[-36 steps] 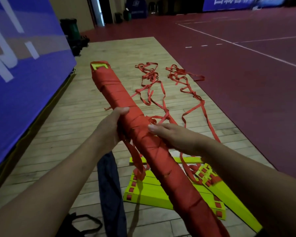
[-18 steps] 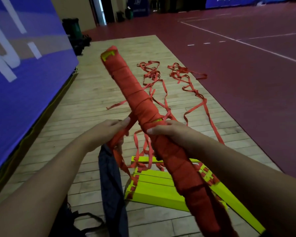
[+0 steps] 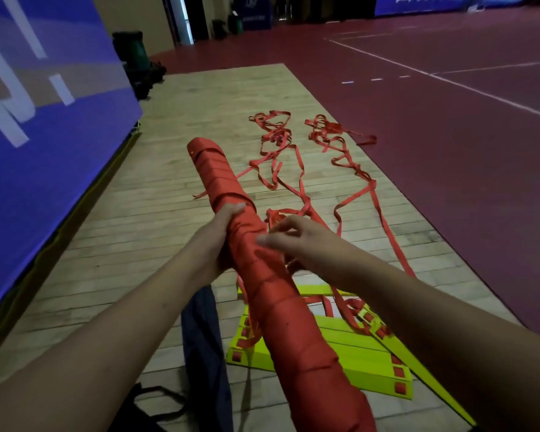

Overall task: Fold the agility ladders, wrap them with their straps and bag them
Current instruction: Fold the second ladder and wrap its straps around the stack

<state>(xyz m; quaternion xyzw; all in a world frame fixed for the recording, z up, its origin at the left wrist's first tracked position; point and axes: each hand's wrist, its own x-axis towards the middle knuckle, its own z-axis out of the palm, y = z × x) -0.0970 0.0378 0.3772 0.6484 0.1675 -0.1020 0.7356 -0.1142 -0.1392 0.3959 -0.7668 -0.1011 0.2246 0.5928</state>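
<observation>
a long red strap-wrapped ladder bundle (image 3: 275, 275) runs diagonally through the middle of the view, its far end raised over the floor and its near end dropping out of sight at the bottom edge. the red webbing is wound round it in overlapping, slightly uneven turns, so the bundle reads as a thick fabric-covered roll. the left hand (image 3: 219, 238) is clamped round the left side of the bundle at about mid-length, thumb lying over the top. the right hand (image 3: 293, 238) rests against the right side with the thumb on the wrapping; its fingers are curled, loosely parted, among loose red strap, and whether they pinch it cannot be told.

beneath the bundle, a stack of flat neon-yellow ladder rungs with red strap slots (image 3: 356, 357) lies on the floor, partly fanned out. from there long tangled red webbing straps (image 3: 293, 157) trail away in two loose lines. a dark blue fabric bag (image 3: 203, 338) lies flat just left of the rungs, with a black cord (image 3: 156, 400) near it.

all this sits on a pale wooden plank floor panel (image 3: 138, 232), bordered on the right by dark red sports flooring with white court lines (image 3: 449, 151). a large blue banner with white lettering (image 3: 44, 120) stands along the left, and dark green bins (image 3: 134, 54) are at its far end.
</observation>
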